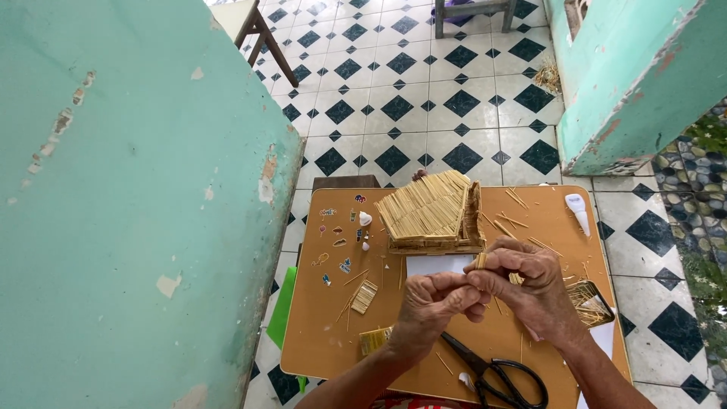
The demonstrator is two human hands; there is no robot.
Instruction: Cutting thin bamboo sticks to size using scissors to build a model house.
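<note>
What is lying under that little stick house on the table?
A white sheet sticks out from beneath the stick house, resting on the orange table. How far it reaches underneath is hidden by the house.

A small orange-brown table point(326, 333) stands on a floor of white tiles with dark diamonds point(424, 98), hard against a teal wall point(129, 204) on the left. At its far edge sits a little house built of thin sticks point(435, 212), with small stickers point(337, 242) to its left, a white glue bottle point(579, 212) at the far right corner and a flat mat of joined sticks point(364, 296) nearer. Black-handled scissors point(496, 375) lie at the near edge, and a tin of loose sticks point(591, 301) rests at the right.
</note>
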